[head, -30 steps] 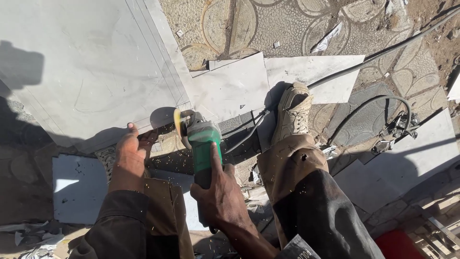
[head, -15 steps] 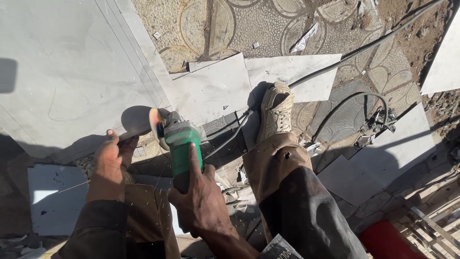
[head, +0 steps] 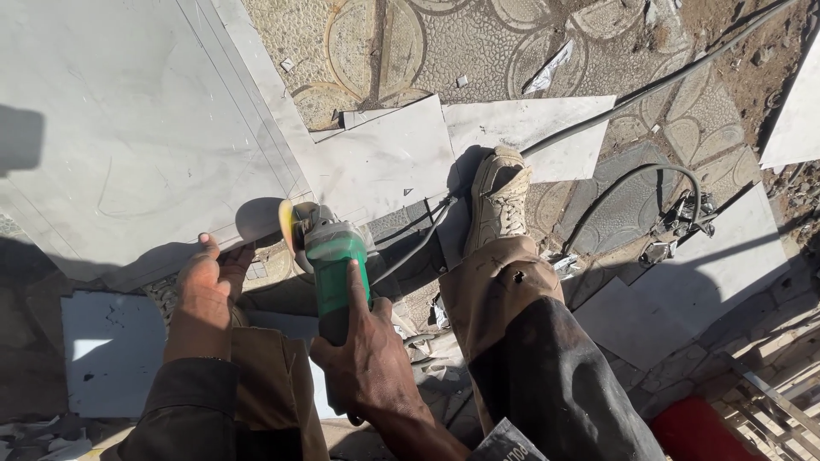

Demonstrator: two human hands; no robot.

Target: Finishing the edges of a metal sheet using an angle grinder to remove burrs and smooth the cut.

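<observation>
My right hand [head: 363,354] grips the green body of an angle grinder [head: 329,256], whose disc meets the near edge of a large grey tile [head: 128,128]. My left hand [head: 205,286] presses on that same tile edge, just left of the disc, thumb on top. The grinder's black cable [head: 418,243] runs off to the right past my boot [head: 498,201], which stands on a smaller tile piece.
Several cut tile pieces [head: 521,128] lie on patterned pebble paving [head: 410,43]. A long black hose [head: 675,77] crosses the top right. A light slab [head: 107,350] lies lower left, a red object [head: 692,431] lower right, another tile [head: 700,273] at right.
The view has shifted a little, so the grinder and both hands sit further left in the picture than a second ago. Both hands keep the same hold.
</observation>
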